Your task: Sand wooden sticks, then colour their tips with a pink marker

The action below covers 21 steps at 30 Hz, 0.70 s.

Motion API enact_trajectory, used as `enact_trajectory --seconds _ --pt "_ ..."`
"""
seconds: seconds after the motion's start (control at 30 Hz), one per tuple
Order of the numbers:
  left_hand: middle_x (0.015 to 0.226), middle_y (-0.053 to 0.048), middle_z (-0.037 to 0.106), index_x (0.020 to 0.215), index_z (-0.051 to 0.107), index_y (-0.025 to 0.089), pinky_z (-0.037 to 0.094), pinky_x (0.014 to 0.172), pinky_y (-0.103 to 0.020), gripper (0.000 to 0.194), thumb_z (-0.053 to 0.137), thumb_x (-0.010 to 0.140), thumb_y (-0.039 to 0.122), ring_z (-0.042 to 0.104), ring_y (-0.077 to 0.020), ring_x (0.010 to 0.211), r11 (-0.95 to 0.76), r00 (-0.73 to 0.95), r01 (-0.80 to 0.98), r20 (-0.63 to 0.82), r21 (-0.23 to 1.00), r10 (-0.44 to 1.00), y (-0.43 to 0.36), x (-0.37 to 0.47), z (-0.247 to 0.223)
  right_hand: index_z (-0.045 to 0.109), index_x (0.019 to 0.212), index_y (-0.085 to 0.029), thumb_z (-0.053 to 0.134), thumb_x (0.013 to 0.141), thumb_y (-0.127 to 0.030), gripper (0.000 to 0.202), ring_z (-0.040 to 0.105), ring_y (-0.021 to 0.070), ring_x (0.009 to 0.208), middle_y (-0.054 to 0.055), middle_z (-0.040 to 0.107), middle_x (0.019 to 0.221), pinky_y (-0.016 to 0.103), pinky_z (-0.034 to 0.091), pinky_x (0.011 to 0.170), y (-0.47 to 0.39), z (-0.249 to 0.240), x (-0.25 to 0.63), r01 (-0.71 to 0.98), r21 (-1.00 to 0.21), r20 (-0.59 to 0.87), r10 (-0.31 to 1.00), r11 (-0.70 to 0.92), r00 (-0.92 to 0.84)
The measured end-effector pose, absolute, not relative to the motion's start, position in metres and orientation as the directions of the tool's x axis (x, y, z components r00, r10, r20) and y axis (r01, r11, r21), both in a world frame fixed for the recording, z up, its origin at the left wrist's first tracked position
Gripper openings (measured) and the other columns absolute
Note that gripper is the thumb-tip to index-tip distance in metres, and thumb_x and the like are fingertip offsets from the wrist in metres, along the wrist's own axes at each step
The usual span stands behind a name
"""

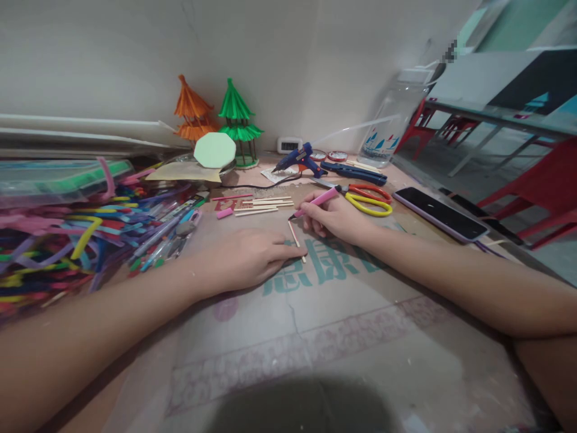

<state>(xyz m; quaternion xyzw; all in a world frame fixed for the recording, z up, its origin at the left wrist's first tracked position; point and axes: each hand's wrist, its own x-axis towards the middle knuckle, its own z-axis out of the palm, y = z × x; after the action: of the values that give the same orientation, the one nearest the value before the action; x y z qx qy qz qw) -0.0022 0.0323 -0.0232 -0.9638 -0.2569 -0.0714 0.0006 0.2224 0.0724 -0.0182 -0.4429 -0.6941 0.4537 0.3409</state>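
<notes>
My right hand (pixel 331 215) is closed around a pink marker (pixel 318 201), its dark tip slanting down to the upper end of a thin wooden stick (pixel 294 233). Reddish colour shows along part of that stick. From the other side, my left hand (pixel 252 255) holds the stick against the work surface, with a fingertip across its lower part; its other fingers are partly hidden. Just beyond my hands lie several plain wooden sticks (pixel 270 202), a pink-red stick (pixel 232 197) and a pink marker cap (pixel 224 213).
Behind are a blue glue gun (pixel 295 157), a blue cutter (pixel 354 173), scissors (pixel 372 204), a phone (pixel 439 213) and a clear bottle (pixel 390 120). Colourful pipe cleaners (pixel 85 228) heap at left. Orange (pixel 192 108) and green (pixel 238 114) tiered models stand by the wall.
</notes>
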Motion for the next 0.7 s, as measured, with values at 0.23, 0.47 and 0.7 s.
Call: enact_trajectory --seconds 0.23,0.47,0.7 --pt "0.106 -0.005 0.076 0.135 0.068 0.03 0.051 0.078 -0.029 0.04 0.043 0.105 0.024 0.071 -0.0205 0.093 -0.877 0.863 0.477 0.16 0.05 0.478 0.0339 -0.0036 -0.0257 0.057 0.088 -0.018 0.052 0.102 -0.025 0.017 0.045 0.0059 0.039 -0.003 0.062 0.059 0.016 0.033 0.037 0.0737 -0.0213 0.2249 0.283 -0.932 0.109 0.92 0.226 -0.376" --pt "0.103 -0.003 0.077 0.136 0.067 0.031 0.051 0.079 -0.027 0.041 0.041 0.105 0.024 0.071 -0.018 0.092 -0.871 0.861 0.491 0.152 0.008 0.486 0.0317 -0.0014 -0.0218 0.056 0.084 -0.018 0.053 0.102 -0.028 0.021 0.044 0.0061 0.039 -0.003 0.061 0.057 0.016 0.034 0.037 0.0742 -0.0224 0.2256 0.284 -0.925 0.144 0.925 0.252 -0.351" --pt "0.103 -0.004 0.076 0.138 0.065 0.031 0.049 0.075 -0.027 0.041 0.04 0.106 0.026 0.07 -0.0187 0.09 -0.867 0.86 0.499 0.127 -0.001 0.495 0.0315 -0.0013 -0.0222 0.054 0.083 -0.019 0.053 0.102 -0.029 0.021 0.044 0.0062 0.039 -0.003 0.06 0.056 0.016 0.033 0.037 0.0742 -0.0229 0.2251 0.3 -0.918 0.151 0.927 0.26 -0.344"
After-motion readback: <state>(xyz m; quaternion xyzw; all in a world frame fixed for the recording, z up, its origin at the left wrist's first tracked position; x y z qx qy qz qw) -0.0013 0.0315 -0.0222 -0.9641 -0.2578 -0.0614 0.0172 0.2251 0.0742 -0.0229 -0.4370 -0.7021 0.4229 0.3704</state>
